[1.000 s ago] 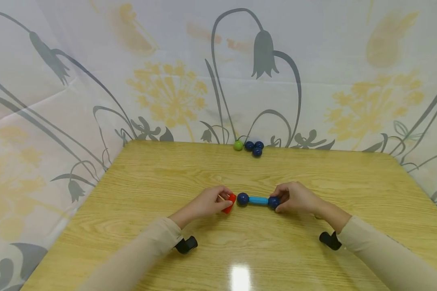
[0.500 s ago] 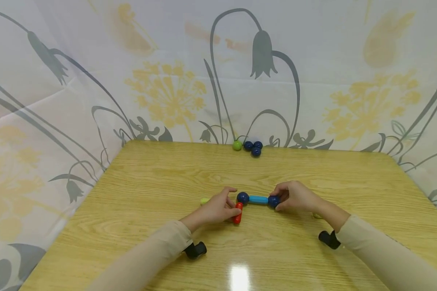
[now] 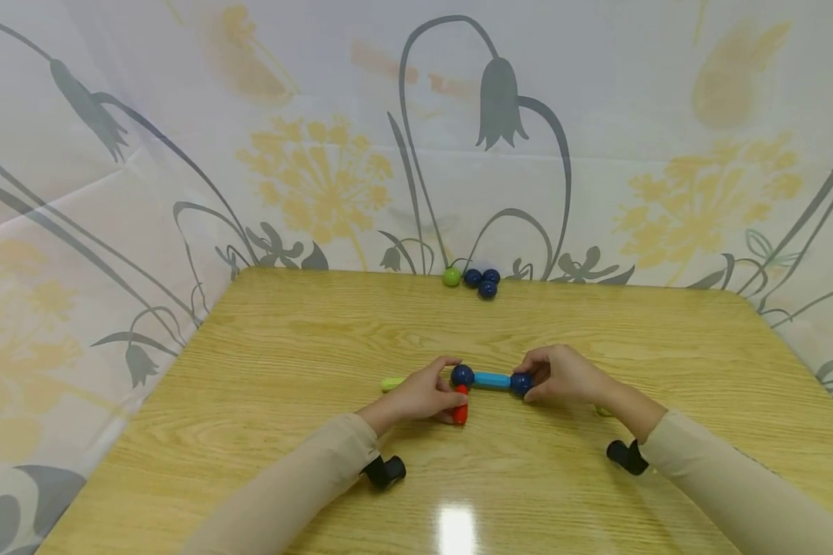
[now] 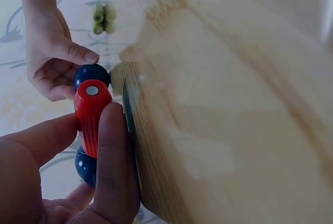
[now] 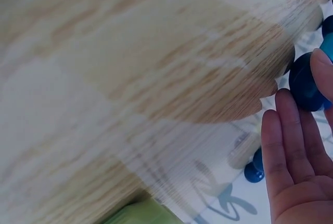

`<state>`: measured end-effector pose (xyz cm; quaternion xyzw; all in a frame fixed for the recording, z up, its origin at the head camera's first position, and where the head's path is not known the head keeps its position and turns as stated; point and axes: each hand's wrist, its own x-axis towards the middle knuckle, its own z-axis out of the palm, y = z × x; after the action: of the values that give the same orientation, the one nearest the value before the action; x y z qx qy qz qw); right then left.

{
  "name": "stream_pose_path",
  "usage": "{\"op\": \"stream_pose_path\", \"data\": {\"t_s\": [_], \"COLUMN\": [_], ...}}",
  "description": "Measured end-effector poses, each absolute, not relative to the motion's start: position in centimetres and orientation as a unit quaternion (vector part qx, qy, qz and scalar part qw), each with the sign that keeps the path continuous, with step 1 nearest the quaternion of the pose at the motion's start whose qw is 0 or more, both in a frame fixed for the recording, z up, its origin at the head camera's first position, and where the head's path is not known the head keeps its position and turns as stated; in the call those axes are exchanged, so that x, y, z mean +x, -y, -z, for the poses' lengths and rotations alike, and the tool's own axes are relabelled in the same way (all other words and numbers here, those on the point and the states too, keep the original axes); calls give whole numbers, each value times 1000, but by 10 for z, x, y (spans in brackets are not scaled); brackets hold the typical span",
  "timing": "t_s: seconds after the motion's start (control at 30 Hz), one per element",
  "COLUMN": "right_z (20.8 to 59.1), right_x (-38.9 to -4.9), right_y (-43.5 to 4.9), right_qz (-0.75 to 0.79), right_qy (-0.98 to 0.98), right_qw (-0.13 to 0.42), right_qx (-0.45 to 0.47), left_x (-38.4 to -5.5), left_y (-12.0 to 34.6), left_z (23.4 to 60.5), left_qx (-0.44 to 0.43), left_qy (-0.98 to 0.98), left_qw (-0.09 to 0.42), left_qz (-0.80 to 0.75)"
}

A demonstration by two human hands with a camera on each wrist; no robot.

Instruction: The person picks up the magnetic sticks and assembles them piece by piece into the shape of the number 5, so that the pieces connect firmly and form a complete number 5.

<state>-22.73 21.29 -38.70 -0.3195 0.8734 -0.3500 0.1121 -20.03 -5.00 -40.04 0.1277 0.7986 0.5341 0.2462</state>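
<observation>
Pinching the red stick (image 3: 461,414), left hand (image 3: 425,394) has squared it under the mid-frame navy ball (image 3: 462,375), looks joined now; right hand (image 3: 568,376) grips the second navy ball (image 3: 521,384)

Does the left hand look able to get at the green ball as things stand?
Probably not without freeing itself first: the left hand holds the red rod. Otherwise, nothing seems to block the way to the green ball.

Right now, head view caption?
Left hand pinches red rod at one blue ball; right hand holds second blue ball.
</observation>
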Motion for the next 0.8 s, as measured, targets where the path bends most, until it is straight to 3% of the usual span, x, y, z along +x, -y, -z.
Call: {"op": "stream_pose_path", "data": {"t_s": [0.8], "right_z": [376], "right_x": [-234], "right_y": [-228], "right_qz": [309], "right_qy": [-873], "right_qw": [112], "right_qx": [-360], "left_x": [-199], "left_y": [49], "left_z": [399], "left_qx": [108], "left_qy": [-788], "left_qw": [249], "left_qz": [-553]}}
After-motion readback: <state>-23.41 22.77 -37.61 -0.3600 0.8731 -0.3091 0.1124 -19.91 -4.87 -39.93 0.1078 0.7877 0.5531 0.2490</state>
